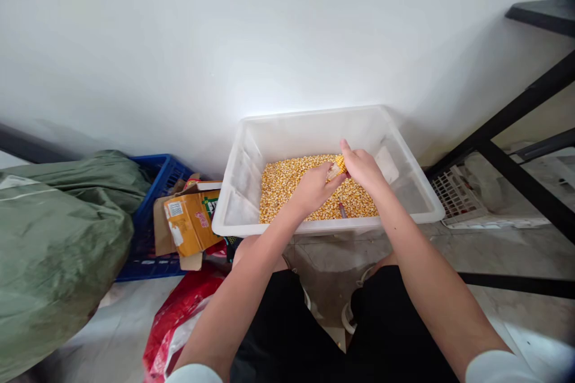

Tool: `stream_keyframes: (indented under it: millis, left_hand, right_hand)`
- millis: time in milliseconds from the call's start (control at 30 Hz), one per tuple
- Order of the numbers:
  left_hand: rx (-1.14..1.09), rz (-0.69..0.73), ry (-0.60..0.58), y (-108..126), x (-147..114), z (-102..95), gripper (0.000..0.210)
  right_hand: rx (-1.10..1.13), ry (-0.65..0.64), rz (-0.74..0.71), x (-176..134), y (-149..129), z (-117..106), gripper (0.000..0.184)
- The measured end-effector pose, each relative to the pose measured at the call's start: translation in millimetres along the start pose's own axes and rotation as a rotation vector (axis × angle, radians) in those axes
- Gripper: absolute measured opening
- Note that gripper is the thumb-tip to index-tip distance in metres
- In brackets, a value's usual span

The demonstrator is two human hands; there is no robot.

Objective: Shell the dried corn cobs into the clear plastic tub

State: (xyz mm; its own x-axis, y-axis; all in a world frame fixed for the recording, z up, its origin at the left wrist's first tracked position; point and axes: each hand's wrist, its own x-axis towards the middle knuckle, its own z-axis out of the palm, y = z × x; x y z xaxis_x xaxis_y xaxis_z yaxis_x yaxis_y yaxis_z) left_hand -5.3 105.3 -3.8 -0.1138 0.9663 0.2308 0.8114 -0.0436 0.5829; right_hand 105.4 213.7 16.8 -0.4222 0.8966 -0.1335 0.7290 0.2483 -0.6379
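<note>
Left hand: the left hand (pixel 313 190) is curled shut around the near end of a corn cob (pixel 337 166), fingers wrapped over it, held above the kernels.
Right hand: the right hand (pixel 365 169) grips the far end of the same cob, thumb side toward the left hand and one finger stuck up above the rest.
Corn cob: it lies between the two hands, which touch it from either side; only a short yellow stretch with kernels shows in the gap, tilted up toward the far end.
Where the cob sits: over the middle of the white plastic tub (pixel 245 149), just above the loose kernels and inside the rim.
Loose corn kernels: the loose kernels (pixel 281 182) cover the tub floor in a yellow layer, thicker toward the near wall.
Small thing in the kernels: a thin reddish object (pixel 342 210) lies on the kernels just below the right hand; too small to tell what it is.
Left of the tub: an orange cardboard box (pixel 191 221) leans just beside the tub, in front of a blue crate (pixel 158 179), with a green sack (pixel 58 233) further left and a red plastic bag (pixel 186 305) on the floor near the left knee.
Right of the tub: a white perforated tray (pixel 456 194) lies on the floor under a black metal frame (pixel 516 111).
</note>
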Motion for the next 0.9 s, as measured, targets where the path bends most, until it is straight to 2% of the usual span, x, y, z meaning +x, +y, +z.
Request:
stream_keyframes:
  millis: [200, 567, 733, 900]
  left_hand:
    - [0.085, 0.013, -0.037, -0.9, -1.1, -0.7, 0.05]
    - [0.209, 0.008, -0.136, 7.9, -2.3, -0.8, 0.052]
    - [0.212, 0.036, -0.111, 5.6, -1.3, -0.5, 0.048]
    - [0.103, 0.015, -0.03, 0.1, -0.9, 4.2, 0.048]
  right_hand:
    - [-0.069, 0.067, -0.058, -2.1, 1.0, 4.2, 0.057]
    - [-0.242, 0.041, -0.122, 3.7, 9.6, 9.1, 0.055]
    - [-0.227, 0.047, -0.103, 3.1, 10.1, 9.7, 0.054]
    - [-0.126, 0.057, -0.045, 0.9, 5.8, 7.9, 0.054]
